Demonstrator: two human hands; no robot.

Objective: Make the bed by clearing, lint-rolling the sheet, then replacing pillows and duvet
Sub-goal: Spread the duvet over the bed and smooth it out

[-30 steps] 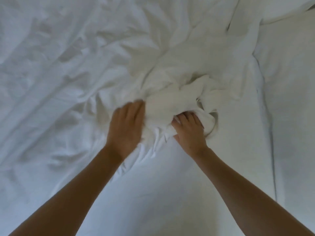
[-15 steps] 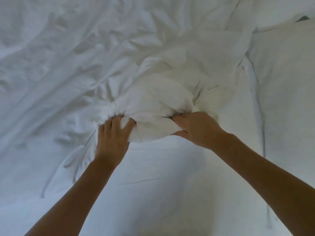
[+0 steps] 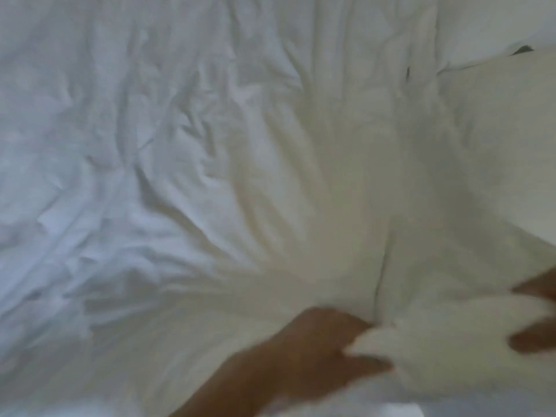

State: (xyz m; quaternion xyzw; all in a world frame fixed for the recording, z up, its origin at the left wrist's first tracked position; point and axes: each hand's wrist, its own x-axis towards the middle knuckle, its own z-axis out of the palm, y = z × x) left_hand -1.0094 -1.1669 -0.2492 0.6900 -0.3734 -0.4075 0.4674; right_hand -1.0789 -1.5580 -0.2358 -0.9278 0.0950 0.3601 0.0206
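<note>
Your left hand has its fingers and thumb curled into a bunched fold of the white duvet, pinching the fabric at the lower middle of the view. The thumb lies on top of the fold and the fingers go in below it. Your left forearm runs down and to the left, out of the bottom edge.

Your right hand shows only at the right edge, partly cut off and blurred. Two dark finger shapes wrap around the same bunched fold from the other side, so this hand also grips the duvet. Its palm and wrist are out of view.

Between the two hands the fabric stands as a rounded, gathered lump. Creases fan outward from that lump, up and to the left across the duvet, which fills most of the view and lies crumpled over the bed.

At the upper right, a smoother white surface lies beside the duvet; the view is too blurred to tell whether it is a pillow or the sheet. A small dark gap shows above it.
</note>
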